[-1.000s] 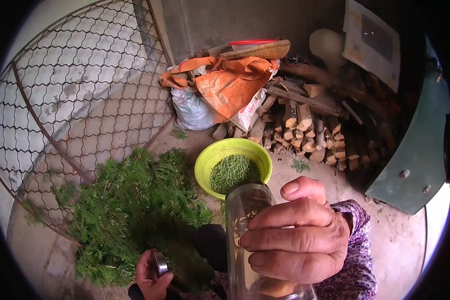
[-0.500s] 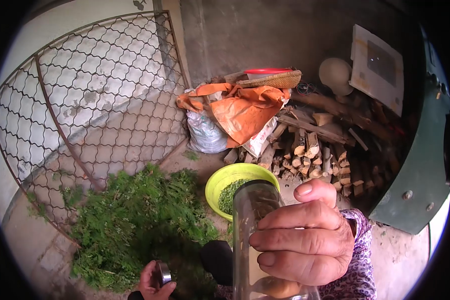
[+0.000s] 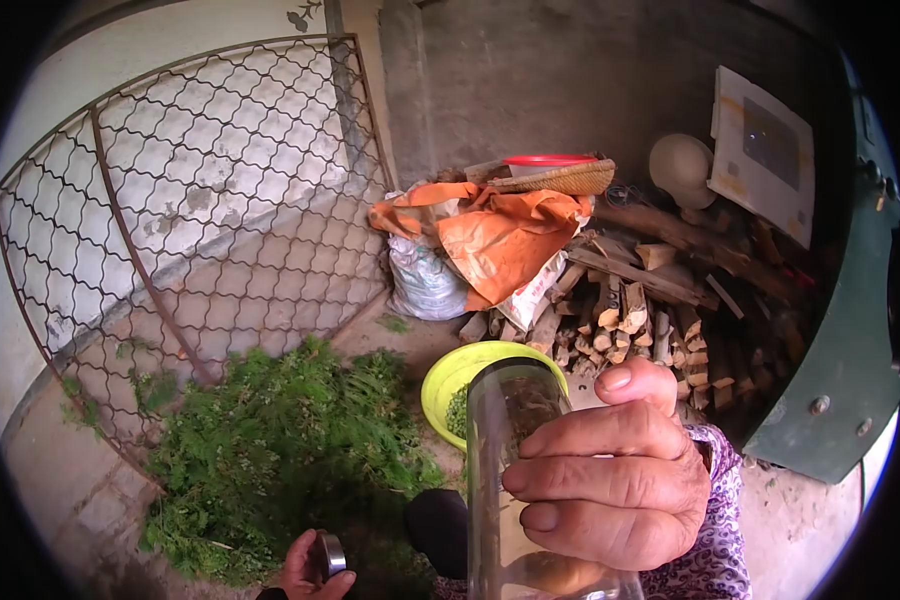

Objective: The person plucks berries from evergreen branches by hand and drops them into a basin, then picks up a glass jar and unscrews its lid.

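Raised close to the camera, a clear cylindrical container point(image 3: 500, 450) is in the grip of my right hand point(image 3: 610, 480), its fingers wrapped round the side. Its dark rim points away from me and overlaps the yellow-green basin point(image 3: 440, 378). Part of the green peas or beans point(image 3: 458, 412) shows in that basin; the container hides the rest. Low in the view, my left hand point(image 3: 305, 575) holds a round silver lid point(image 3: 331, 553) between thumb and fingers, beside the pile of green plants point(image 3: 280, 450).
A wire mesh panel point(image 3: 240, 200) leans at the left. Behind the basin are a white sack point(image 3: 425, 280), an orange sack point(image 3: 515, 240), a woven basket point(image 3: 560, 179) and stacked firewood point(image 3: 660, 330). A green metal piece point(image 3: 820, 370) stands at the right.
The view has tilted up, so the basin and background sit lower in the frame. The container now covers more of the basin. Both hands keep their holds.
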Tool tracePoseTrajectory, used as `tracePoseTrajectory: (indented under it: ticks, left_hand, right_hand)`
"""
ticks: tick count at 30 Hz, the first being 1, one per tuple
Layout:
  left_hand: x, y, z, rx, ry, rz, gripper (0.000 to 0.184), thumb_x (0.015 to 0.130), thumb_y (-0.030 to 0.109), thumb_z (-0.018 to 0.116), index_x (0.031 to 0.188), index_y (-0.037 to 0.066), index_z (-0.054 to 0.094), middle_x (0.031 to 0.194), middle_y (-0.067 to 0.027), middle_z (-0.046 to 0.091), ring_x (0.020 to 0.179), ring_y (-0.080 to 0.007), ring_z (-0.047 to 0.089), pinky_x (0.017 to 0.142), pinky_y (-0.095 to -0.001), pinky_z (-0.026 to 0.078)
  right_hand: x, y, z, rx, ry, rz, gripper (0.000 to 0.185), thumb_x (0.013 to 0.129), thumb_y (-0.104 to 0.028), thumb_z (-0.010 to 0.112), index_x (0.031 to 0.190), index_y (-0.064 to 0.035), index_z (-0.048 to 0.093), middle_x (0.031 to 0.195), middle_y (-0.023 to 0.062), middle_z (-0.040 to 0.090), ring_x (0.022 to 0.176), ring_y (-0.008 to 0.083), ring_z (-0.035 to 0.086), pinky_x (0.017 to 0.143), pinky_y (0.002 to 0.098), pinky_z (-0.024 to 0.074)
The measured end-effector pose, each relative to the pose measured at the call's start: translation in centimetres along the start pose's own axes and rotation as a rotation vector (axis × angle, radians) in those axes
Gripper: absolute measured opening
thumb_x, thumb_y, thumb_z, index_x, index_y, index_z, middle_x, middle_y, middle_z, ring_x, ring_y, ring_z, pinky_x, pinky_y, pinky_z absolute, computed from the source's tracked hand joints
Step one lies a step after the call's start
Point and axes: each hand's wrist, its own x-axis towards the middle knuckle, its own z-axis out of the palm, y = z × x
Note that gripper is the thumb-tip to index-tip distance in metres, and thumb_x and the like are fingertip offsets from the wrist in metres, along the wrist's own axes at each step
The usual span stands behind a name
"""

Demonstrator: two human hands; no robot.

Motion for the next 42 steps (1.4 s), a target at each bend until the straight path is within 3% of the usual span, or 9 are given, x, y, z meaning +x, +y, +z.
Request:
tracePoseTrajectory:
  ticks: [4, 6, 19, 21, 25, 27, 31, 33, 42]
  left_hand:
    - [-0.2, -0.2, -0.4, 0.010, -0.011, -0.003, 0.057, 0.074, -0.007, 0.059, 0.126, -0.001, 0.037, 0.121, -0.0093, 0.046, 0.110, -0.0171, 0.045, 0.090, -0.0283, 0.035]
    - [-0.3, 0.3, -0.2, 0.042, 0.008, 0.011, 0.056, 0.074, -0.007, 0.059, 0.126, -0.001, 0.037, 0.122, -0.0096, 0.045, 0.111, -0.0176, 0.045, 0.091, -0.0289, 0.035]
    - [-0.9, 0.4, -0.2, -0.053, 0.036, -0.026, 0.059, 0.072, -0.009, 0.057, 0.126, -0.002, 0.035, 0.126, -0.0105, 0.043, 0.115, -0.0190, 0.042, 0.094, -0.0301, 0.033]
    - [-1.0, 0.5, -0.3, -0.049, 0.045, -0.048, 0.059, 0.072, -0.009, 0.058, 0.126, -0.002, 0.035, 0.126, -0.0102, 0.043, 0.115, -0.0185, 0.042, 0.094, -0.0301, 0.033]
    - [-1.1, 0.3, -0.5, -0.049, 0.047, -0.027, 0.060, 0.072, -0.009, 0.058, 0.126, -0.001, 0.035, 0.126, -0.0098, 0.043, 0.114, -0.0180, 0.042, 0.094, -0.0300, 0.034]
    - [-1.2, 0.2, -0.6, -0.051, 0.044, -0.040, 0.059, 0.072, -0.008, 0.059, 0.126, -0.001, 0.035, 0.126, -0.0096, 0.043, 0.114, -0.0179, 0.042, 0.093, -0.0298, 0.034]
    - [-1.5, 1.0, -0.2, -0.093, 0.048, -0.069, 0.059, 0.072, -0.007, 0.059, 0.126, -0.001, 0.035, 0.126, -0.0099, 0.043, 0.114, -0.0180, 0.042, 0.093, -0.0297, 0.034]
    - [-1.5, 1.4, -0.1, -0.084, 0.070, -0.099, 0.059, 0.073, -0.007, 0.059, 0.126, -0.001, 0.035, 0.126, -0.0101, 0.043, 0.114, -0.0182, 0.042, 0.094, -0.0299, 0.033]
    - [-1.8, 1.0, -0.5, -0.093, 0.077, -0.076, 0.060, 0.072, -0.008, 0.059, 0.126, -0.002, 0.035, 0.127, -0.0109, 0.041, 0.117, -0.0195, 0.040, 0.096, -0.0314, 0.031]
  right_hand:
    - [0.2, 0.0, 0.0, 0.003, -0.006, -0.014, 0.009, 0.073, -0.009, 0.054, 0.078, -0.0047, 0.061, 0.077, 0.0096, 0.062, 0.073, 0.0197, 0.060, 0.084, 0.0381, 0.0379]
    - [-0.1, -0.2, 0.2, -0.031, -0.090, 0.018, 0.016, 0.077, -0.026, 0.062, 0.078, -0.0102, 0.059, 0.079, 0.0079, 0.064, 0.074, 0.0196, 0.061, 0.087, 0.0399, 0.0293]
    - [1.0, -1.4, 1.2, -0.019, -0.027, 0.061, 0.010, 0.078, -0.020, 0.060, 0.079, -0.0107, 0.057, 0.080, 0.0077, 0.064, 0.076, 0.0198, 0.061, 0.087, 0.0399, 0.0294]
    - [1.6, -1.7, 1.4, -0.004, 0.122, 0.105, 0.010, 0.065, -0.006, 0.062, 0.075, -0.0074, 0.060, 0.076, 0.0060, 0.063, 0.074, 0.0174, 0.060, 0.083, 0.0355, 0.0403]
    - [1.7, -1.0, 1.0, -0.014, 0.003, 0.017, 0.010, 0.067, -0.007, 0.060, 0.077, -0.0068, 0.060, 0.077, 0.0066, 0.062, 0.074, 0.0179, 0.060, 0.083, 0.0363, 0.0398]
    - [1.4, -0.5, 1.9, 0.003, 0.081, -0.134, 0.024, 0.080, -0.028, 0.058, 0.084, -0.0038, 0.058, 0.079, 0.0098, 0.063, 0.074, 0.0220, 0.060, 0.087, 0.0418, 0.0361]
    - [2.1, -0.6, 1.3, -0.014, 0.070, -0.176, 0.024, 0.080, -0.029, 0.058, 0.082, -0.0043, 0.059, 0.078, 0.0093, 0.063, 0.071, 0.0207, 0.060, 0.085, 0.0405, 0.0374]
    - [2.3, -0.9, 1.0, -0.006, 0.015, -0.070, 0.010, 0.070, -0.009, 0.058, 0.079, -0.0062, 0.060, 0.078, 0.0072, 0.062, 0.074, 0.0183, 0.060, 0.083, 0.0372, 0.0393]
    - [2.0, -1.2, 1.6, -0.022, -0.059, -0.043, 0.006, 0.079, -0.017, 0.057, 0.079, -0.0113, 0.058, 0.080, 0.0070, 0.064, 0.077, 0.0192, 0.061, 0.087, 0.0399, 0.0297]
